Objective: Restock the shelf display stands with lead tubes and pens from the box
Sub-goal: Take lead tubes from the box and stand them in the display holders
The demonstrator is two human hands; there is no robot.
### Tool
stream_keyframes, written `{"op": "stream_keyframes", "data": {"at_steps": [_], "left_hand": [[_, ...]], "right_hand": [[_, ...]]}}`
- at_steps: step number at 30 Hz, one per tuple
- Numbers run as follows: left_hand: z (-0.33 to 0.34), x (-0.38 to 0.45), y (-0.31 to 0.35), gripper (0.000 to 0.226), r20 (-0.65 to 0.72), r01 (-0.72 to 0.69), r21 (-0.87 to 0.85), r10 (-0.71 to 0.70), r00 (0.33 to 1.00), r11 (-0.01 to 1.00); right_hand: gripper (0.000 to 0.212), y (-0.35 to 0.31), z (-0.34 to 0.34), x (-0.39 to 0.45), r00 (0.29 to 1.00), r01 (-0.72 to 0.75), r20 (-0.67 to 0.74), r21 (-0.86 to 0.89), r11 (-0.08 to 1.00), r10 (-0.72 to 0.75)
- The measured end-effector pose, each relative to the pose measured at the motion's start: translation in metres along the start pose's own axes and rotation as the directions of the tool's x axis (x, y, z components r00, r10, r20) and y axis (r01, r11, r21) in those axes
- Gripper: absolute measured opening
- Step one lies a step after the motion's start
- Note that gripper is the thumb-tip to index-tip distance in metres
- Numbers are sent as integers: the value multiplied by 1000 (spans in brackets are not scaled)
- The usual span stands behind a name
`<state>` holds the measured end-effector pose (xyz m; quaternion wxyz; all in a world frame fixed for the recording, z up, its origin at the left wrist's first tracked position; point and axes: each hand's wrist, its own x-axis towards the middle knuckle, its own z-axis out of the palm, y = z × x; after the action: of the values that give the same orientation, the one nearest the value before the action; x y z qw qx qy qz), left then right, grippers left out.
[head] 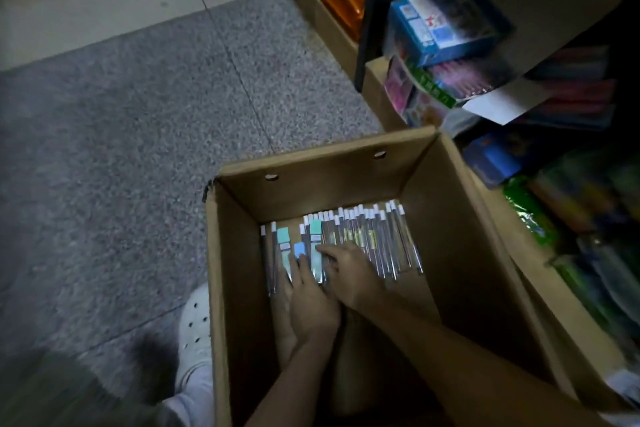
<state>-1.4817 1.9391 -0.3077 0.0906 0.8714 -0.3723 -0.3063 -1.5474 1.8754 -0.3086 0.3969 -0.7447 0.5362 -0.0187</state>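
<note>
An open cardboard box (450, 218) stands on the floor below me. Several slim pens with white caps (381, 236) lie in a row on its bottom, and a few flat lead tubes with teal and blue tops (284, 246) lie to their left. Both my hands are down inside the box. My left hand (311, 302) lies flat with straight fingers over the lead tubes. My right hand (349, 270) rests beside it, its fingers reaching left across a teal-topped lead tube (315, 236); the grip itself is hidden.
A dark shelf unit (374, 10) stands at the right with stationery packs and a blue box (440, 28). More cardboard boxes with coloured goods line its foot. Speckled grey floor (121, 132) lies to the left. A white perforated clog (195, 319) sits beside the box.
</note>
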Motion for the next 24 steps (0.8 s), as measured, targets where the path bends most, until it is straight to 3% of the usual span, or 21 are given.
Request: {"op": "stream_keyframes", "data": {"at_steps": [4,7,11,15,19,22,24], "left_hand": [[18,-13,-5,64,20,-116,-9,116,993,993],[23,-21,-11,56,-21,-115,-162,113,993,980],[24,-25,-19,42,-123,-187,-183,166,978,965],[20,-15,-18,25,-173,-177,-260,134,976,949],[14,-4,-20,40,-124,-139,-296,106,987,945],[13,-2,-21,38,-141,-42,-426,-21,990,904],[11,-1,-17,30,-72,113,-644,-207,976,757]], "right_hand": [[37,4,11,5,1000,2,-6,-67,998,-2],[34,7,14,3,997,-39,-70,-53,998,35],[30,19,9,-3,987,-108,-129,-69,992,99],[28,23,6,-7,970,-178,-169,-14,984,173],[35,20,2,-4,939,-250,-228,63,966,258],[43,24,-2,-6,936,-275,-209,70,959,283],[43,29,-6,-11,939,-273,-199,69,960,281]]}}
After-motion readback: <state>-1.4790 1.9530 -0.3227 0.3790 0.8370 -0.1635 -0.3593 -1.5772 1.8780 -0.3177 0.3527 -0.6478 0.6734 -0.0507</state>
